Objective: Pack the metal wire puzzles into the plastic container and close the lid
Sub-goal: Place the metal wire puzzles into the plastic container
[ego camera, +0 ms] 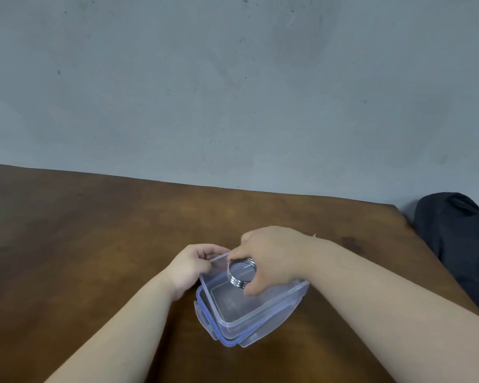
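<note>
A clear plastic container (pixel 234 320) stands open on the brown table, resting on its blue-rimmed lid (pixel 227 341), which lies underneath it. My left hand (pixel 190 265) grips the container's far left corner. My right hand (pixel 271 257) holds a stack of shiny metal wire rings, the metal wire puzzle (pixel 241 272), between thumb and fingers, just above the container's far end. Inside, the container's floor shows bare.
The wooden table (pixel 80 244) ends at a grey wall behind. A dark cloth bundle (pixel 459 244) lies off the table's right edge. The table's right edge runs diagonally past my right forearm.
</note>
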A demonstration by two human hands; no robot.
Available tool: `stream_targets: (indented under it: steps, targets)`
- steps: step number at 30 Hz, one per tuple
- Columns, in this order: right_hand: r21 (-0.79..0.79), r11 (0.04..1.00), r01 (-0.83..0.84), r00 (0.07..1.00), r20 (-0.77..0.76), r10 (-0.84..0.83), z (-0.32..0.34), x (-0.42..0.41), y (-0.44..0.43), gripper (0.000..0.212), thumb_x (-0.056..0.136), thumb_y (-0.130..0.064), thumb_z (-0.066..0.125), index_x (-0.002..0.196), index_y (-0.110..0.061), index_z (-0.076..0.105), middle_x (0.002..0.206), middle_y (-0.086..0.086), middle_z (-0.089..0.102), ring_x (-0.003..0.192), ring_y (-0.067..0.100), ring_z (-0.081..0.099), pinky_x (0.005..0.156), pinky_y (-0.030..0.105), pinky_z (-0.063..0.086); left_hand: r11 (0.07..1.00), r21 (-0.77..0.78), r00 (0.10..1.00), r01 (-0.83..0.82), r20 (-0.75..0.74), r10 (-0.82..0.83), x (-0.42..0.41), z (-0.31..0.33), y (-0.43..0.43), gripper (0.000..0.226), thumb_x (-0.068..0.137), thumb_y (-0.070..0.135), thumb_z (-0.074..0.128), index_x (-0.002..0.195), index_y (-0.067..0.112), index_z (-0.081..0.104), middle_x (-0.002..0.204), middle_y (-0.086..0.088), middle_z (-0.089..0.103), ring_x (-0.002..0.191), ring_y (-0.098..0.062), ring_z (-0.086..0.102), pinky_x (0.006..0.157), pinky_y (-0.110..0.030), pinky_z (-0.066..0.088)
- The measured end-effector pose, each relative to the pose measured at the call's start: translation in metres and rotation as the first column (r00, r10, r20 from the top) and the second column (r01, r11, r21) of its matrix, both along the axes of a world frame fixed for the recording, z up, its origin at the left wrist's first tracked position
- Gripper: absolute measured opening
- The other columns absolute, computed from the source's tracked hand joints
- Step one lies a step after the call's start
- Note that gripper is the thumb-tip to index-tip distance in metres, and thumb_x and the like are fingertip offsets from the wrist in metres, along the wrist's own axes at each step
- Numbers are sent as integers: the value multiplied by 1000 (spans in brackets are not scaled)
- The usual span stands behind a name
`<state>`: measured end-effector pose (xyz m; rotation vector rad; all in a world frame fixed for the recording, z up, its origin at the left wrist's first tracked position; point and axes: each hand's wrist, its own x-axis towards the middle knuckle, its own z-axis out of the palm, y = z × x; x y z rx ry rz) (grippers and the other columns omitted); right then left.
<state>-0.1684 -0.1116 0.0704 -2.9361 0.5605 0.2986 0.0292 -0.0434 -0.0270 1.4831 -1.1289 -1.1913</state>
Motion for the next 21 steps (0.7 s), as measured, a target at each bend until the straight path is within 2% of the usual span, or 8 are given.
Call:
stream_targets:
  steps: [2, 5, 8, 12, 14, 16, 18, 21]
  targets:
    - [-8, 998, -61, 994, -96, 59, -13, 17, -1, 26, 77, -48, 75, 93, -36, 58, 84, -3, 61, 72, 13, 57, 55, 33, 42, 998, -17, 998, -56, -11, 56, 1, -7, 3, 58, 76, -26, 40, 104, 5, 79, 101, -19, 80, 96, -34, 75, 86, -44, 57]
    - [18, 994, -107, 981, -158, 108, -32, 32, 0, 26, 78, -43, 77, 89, -35, 55, 76, -10, 57, 67, 7, 51, 53, 30, 36, 984, -38, 984, -171, -54, 169, 1, -13, 11, 50, 78, -20, 43, 104, 5, 78, 99, -16, 81, 98, -35, 75, 88, -44, 58]
    - [20, 992, -123, 981, -152, 125, -51, 42, 3, 26, 76, -42, 79, 91, -34, 59, 82, -9, 63, 72, 11, 56, 52, 29, 35, 957, -65, 957, -283, -91, 277, -2, -18, 21, 43, 74, -7, 53, 101, 14, 79, 100, -10, 81, 98, -31, 74, 84, -37, 57]
    - [63, 995, -82, 990, -109, 89, -67, 47, 3, 33, 74, -48, 82, 89, -36, 55, 88, -8, 63, 78, 13, 59, 53, 28, 37, 895, -99, 899, -435, -105, 425, -11, -27, 36, 30, 92, -2, 59, 111, 18, 72, 113, -4, 75, 102, -20, 70, 80, -24, 52]
    - [73, 996, -59, 997, -48, 63, -62, 44, 3, 37, 71, -56, 80, 93, -32, 61, 90, -7, 63, 80, 14, 60, 60, 33, 47, 881, -108, 887, -460, -89, 453, -19, -32, 43, 26, 96, 4, 60, 116, 20, 68, 116, -1, 71, 104, -18, 69, 80, -22, 50]
    - [146, 989, 15, 999, 46, -22, -47, 34, -4, 39, 78, -57, 74, 109, -34, 67, 99, -8, 64, 89, 12, 60, 76, 36, 53, 875, -107, 880, -472, -122, 459, -26, -35, 46, 25, 97, 6, 59, 117, 21, 64, 117, 0, 69, 104, -16, 68, 80, -22, 50]
    - [202, 974, 102, 977, 166, -136, -33, 17, -21, 34, 89, -46, 68, 121, -36, 68, 107, -11, 66, 97, 9, 60, 87, 32, 50, 864, -93, 865, -495, -153, 478, -32, -34, 47, 25, 98, 7, 58, 118, 22, 62, 116, 2, 69, 97, -10, 69, 78, -23, 49]
    - [273, 920, 280, 848, 379, -370, -29, -19, -59, 26, 95, -17, 62, 114, -30, 75, 102, -14, 69, 93, 6, 62, 88, 27, 48, 851, -66, 848, -521, -152, 508, -37, -31, 45, 24, 97, 7, 54, 111, 24, 64, 99, 12, 74, 78, -1, 70, 72, -26, 49]
